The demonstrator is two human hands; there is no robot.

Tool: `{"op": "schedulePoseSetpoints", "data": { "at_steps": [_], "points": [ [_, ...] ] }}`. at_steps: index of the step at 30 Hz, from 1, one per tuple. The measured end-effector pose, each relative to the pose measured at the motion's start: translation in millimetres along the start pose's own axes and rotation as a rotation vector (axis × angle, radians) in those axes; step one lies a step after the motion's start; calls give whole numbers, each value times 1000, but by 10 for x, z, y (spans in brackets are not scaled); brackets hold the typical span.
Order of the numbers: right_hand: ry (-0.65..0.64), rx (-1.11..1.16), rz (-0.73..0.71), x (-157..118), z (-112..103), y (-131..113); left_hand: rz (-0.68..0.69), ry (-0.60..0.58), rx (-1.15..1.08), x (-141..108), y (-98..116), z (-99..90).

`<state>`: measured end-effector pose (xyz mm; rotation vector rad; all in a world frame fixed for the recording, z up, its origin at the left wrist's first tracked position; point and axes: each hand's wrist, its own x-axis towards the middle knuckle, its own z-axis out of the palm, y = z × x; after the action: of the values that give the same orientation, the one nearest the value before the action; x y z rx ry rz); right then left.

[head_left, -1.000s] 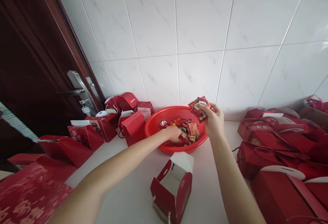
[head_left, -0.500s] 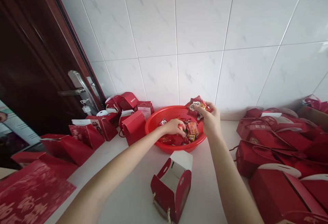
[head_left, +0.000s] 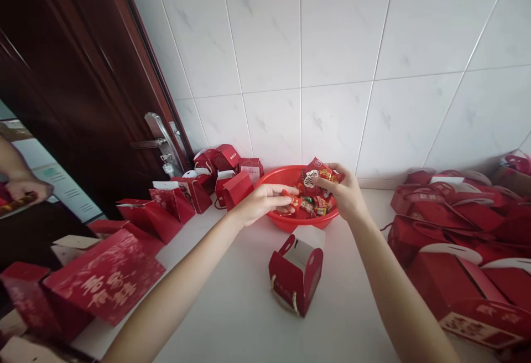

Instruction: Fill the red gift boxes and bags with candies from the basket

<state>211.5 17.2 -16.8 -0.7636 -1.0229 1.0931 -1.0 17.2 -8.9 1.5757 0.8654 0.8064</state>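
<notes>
A red plastic basket (head_left: 276,176) holding wrapped candies (head_left: 317,206) stands against the tiled wall. Over its left side my left hand (head_left: 265,203) pinches a small red candy packet (head_left: 293,202). My right hand (head_left: 346,188) grips several red wrapped packets (head_left: 318,174) above the basket's right side. Between my forearms, in front of the basket, an open red box (head_left: 295,271) with a white interior and a rope handle stands on the white table (head_left: 232,296).
Red gift boxes and bags (head_left: 153,216) line the left side, beside a dark door (head_left: 91,64). More red boxes (head_left: 460,280) crowd the right. Another person's hand (head_left: 31,188) shows at the far left.
My left hand has lifted out of the candies with a red packet. My right hand still holds its packets. The view has shifted left, and another person's hand has come into sight.
</notes>
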Motion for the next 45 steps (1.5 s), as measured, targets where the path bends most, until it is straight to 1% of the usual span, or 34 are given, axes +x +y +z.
{"op": "schedulePoseSetpoints", "data": {
  "at_steps": [4, 8, 12, 14, 16, 18, 20, 23, 26, 29, 33, 35, 39, 42, 45],
  "points": [
    [-68, -32, 13, -191, -51, -57, 9, -140, 240, -221, 28, 126],
    [-127, -70, -9, -344, -73, -109, 27, -266, 453, -343, 74, 307],
    [-147, -95, -21, -427, -56, -176, 60, -289, 743, -375, 141, 454],
    [-145, -101, -29, -442, -50, -197, 68, -253, 856, -350, 160, 480],
    [-145, -106, -42, -446, -47, -207, 77, -214, 915, -309, 161, 483],
    [-147, -110, -53, -449, -39, -212, 89, -211, 983, -270, 151, 486],
    [-155, -116, -53, -455, -25, -217, 98, -265, 1087, -243, 138, 502],
    [-161, -134, -42, -467, -2, -223, 69, -369, 1194, -223, 131, 534],
    [-163, -142, -36, -473, 8, -217, 27, -397, 1194, -224, 143, 537],
    [-174, -154, -26, -477, 6, -207, 3, -361, 1128, -243, 162, 486],
    [-195, -189, -37, -492, 6, -223, -38, -324, 1060, -306, 138, 362],
    [-210, -208, -40, -501, 6, -244, -11, -285, 1051, -361, 86, 301],
    [-247, -249, -20, -504, -4, -270, 61, -152, 1005, -485, -76, 216],
    [-284, -281, -11, -494, -17, -254, 141, -85, 874, -515, -206, 188],
    [-312, -300, -15, -483, -38, -235, 255, -15, 700, -434, -316, 185]
  ]
}}
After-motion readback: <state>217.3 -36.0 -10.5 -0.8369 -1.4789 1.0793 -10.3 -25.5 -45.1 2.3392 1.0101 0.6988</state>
